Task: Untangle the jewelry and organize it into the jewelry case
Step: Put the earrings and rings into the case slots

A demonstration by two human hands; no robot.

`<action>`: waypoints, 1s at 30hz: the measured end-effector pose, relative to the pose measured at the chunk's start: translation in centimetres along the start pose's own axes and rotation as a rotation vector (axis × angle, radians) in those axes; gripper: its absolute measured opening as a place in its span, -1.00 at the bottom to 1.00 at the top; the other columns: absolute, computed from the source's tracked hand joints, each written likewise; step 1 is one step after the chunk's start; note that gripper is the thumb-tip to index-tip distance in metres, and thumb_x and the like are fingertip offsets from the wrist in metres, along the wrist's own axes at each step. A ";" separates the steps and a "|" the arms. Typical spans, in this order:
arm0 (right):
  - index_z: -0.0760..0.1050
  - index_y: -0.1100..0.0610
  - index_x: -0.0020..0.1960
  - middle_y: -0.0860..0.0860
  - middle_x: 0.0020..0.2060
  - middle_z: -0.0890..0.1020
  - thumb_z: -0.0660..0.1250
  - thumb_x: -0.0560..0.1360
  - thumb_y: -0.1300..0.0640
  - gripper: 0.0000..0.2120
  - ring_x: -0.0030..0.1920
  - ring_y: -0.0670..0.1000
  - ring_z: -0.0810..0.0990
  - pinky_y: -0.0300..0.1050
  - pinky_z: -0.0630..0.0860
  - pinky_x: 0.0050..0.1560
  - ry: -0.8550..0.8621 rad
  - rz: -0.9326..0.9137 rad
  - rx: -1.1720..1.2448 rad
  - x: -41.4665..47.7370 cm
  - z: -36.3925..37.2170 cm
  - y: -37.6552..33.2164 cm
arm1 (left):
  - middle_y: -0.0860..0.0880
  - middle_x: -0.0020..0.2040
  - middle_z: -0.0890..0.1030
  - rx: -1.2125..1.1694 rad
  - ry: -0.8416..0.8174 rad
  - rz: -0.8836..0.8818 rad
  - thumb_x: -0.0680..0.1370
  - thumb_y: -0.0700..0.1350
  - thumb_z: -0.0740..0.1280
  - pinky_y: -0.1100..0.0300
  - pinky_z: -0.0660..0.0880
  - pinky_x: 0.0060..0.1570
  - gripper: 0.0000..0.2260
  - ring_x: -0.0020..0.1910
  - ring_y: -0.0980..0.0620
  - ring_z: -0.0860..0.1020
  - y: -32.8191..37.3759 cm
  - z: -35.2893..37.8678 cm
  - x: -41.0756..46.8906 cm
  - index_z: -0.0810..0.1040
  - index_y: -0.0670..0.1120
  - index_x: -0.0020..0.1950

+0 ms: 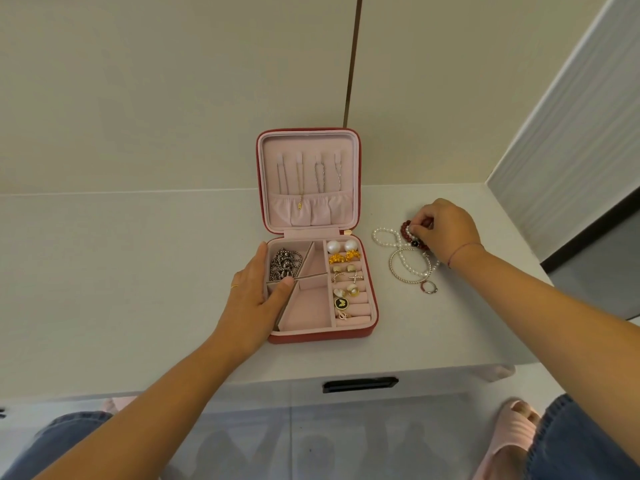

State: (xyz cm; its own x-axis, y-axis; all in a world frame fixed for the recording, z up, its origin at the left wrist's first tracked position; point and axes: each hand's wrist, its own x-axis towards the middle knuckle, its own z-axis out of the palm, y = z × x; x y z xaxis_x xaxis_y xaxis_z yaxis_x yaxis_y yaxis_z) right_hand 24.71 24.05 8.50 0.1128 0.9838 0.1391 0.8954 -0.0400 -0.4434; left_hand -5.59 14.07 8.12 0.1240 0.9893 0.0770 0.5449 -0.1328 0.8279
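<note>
Our right hand is curled knuckles-up over the far end of the tangle, and its fingertips pinch the red bead bracelet where a pearl strand crosses it. The wrist is bent down and the forearm comes in from the right. Our left hand grips nothing. Its fingers lie straight along the outer left wall of the jewelry case, and the thumb presses on a loose divider inside it, which steadies the box.

We judge the step in hand to be freeing one bracelet from the knot. The pearl strand loops in a figure-eight through a silver beaded bracelet, with a small ring just beside them, all on the white tabletop to the right of the case. Next we would need to lift the red beads slowly and see what the pearls drag along (the crossings under our fingers are hidden). Then we can carry the piece to a bare pink compartment.

The case is open. A dark chain fills its far-left compartment, earrings sit on the ring rolls, and fine necklaces hang in the lid.
</note>
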 end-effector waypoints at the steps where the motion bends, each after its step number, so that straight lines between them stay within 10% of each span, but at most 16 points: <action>1: 0.57 0.13 -0.18 -0.01 -0.17 0.51 0.39 0.45 0.19 -0.96 -0.12 0.07 0.52 0.02 0.45 0.06 0.021 0.002 0.015 -0.1 0.0 0.0 | 0.45 0.11 0.24 -0.001 -0.007 -0.003 0.62 0.00 0.18 0.22 0.14 0.20 -0.62 0.22 0.18 0.19 -0.1 0.0 0.1 0.07 0.44 0.17; 15: 0.54 0.11 -0.12 -0.04 -0.27 0.59 0.45 0.39 0.30 -0.85 -0.27 -0.15 0.54 -0.45 0.44 -0.18 -0.098 -0.193 0.309 -9.1 -2.4 -6.5 | 0.34 0.18 0.24 -0.011 -0.008 -0.008 0.62 0.01 0.18 0.24 0.14 0.20 -0.63 0.23 0.20 0.17 -0.2 -0.1 0.1 0.03 0.39 0.18; 30: 0.62 0.12 -0.10 -0.02 -0.25 0.64 0.44 0.37 0.24 -0.89 -0.25 -0.03 0.57 -0.18 0.49 -0.22 0.057 -0.423 0.232 -12.8 1.4 -6.6 | 0.15 0.32 0.38 0.021 -0.006 -0.037 0.61 0.05 0.17 0.08 0.26 0.26 -0.61 0.30 0.05 0.27 -0.8 0.2 0.3 0.17 0.21 0.42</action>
State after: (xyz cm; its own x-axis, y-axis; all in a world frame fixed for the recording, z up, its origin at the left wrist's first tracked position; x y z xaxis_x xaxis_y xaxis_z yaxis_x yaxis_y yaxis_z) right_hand 16.74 12.00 8.37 -0.2110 0.8941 0.3950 0.7490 0.4076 -0.5225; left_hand -5.87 14.46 7.35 0.1083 0.9932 0.0428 0.5664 -0.0971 0.8184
